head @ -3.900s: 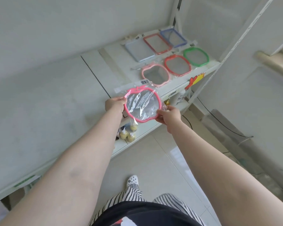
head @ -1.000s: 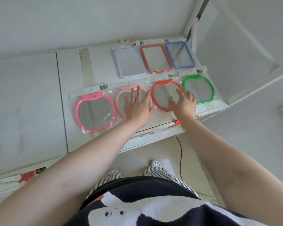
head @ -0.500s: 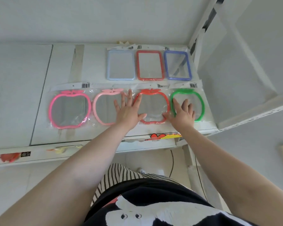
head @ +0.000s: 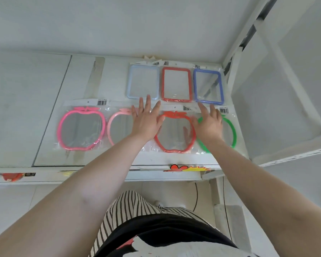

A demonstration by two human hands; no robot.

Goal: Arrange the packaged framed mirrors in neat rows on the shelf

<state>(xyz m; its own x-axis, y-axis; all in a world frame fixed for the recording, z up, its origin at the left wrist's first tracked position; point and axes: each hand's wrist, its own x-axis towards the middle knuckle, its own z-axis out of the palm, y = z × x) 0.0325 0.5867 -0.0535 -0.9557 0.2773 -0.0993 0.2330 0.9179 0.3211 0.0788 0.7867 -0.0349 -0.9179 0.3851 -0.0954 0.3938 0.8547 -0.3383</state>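
Nearest to us, our two bare forearms reach forward over the front edge of the white shelf (head: 44, 160). Our left hand (head: 146, 123) lies flat with fingers straight and spread, covering the right side of the pale pink apple mirror (head: 119, 128) and the gap beside the red apple mirror (head: 174, 132); its fingertips reach toward the back row. Our right hand (head: 209, 123), slightly blurred, is also flat with straight fingers, over the left part of the green apple mirror (head: 230, 132); whether either palm presses the packaging we cannot tell. Neither hand holds anything.

The front row runs left to right: hot pink apple mirror (head: 81, 128), pale pink, red, green, each in clear plastic with a barcode header, lying just beside one another.

Behind them sits a second row of three rectangular frames against the wall: light blue mirror (head: 143, 82), red rectangular mirror (head: 176, 85), and dark blue mirror (head: 208, 87), edges nearly touching.
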